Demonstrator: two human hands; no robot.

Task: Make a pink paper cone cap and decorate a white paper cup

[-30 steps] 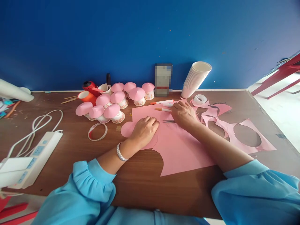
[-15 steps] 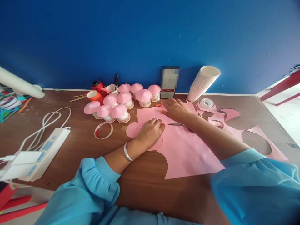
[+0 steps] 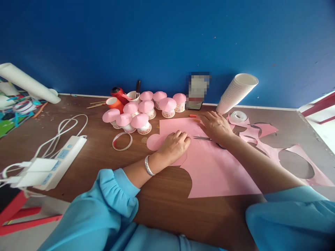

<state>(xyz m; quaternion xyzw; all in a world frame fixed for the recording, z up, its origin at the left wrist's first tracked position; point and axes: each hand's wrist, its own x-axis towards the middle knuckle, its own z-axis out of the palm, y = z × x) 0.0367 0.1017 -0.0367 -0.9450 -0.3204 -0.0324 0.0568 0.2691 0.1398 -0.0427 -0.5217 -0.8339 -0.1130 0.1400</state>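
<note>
Slid right hand (image 3: 215, 126) over orange-tipped marker (image 3: 193, 115), fingers extended, with left hand (image 3: 176, 146) curled over pink paper sheet (image 3: 211, 170) on table (image 3: 162, 209). Can't tell either grip. Pin sheet flat, reach clear of scissors (image 3: 202, 138).

The left hand (image 3: 177, 144) lies on pink paper (image 3: 220, 170). From it, the right hand (image 3: 215, 126), by an orange-ended marker (image 3: 193, 115), is at two o'clock, scissors (image 3: 202, 138) near three, pink-topped cups (image 3: 146, 106) between ten and eleven.
</note>
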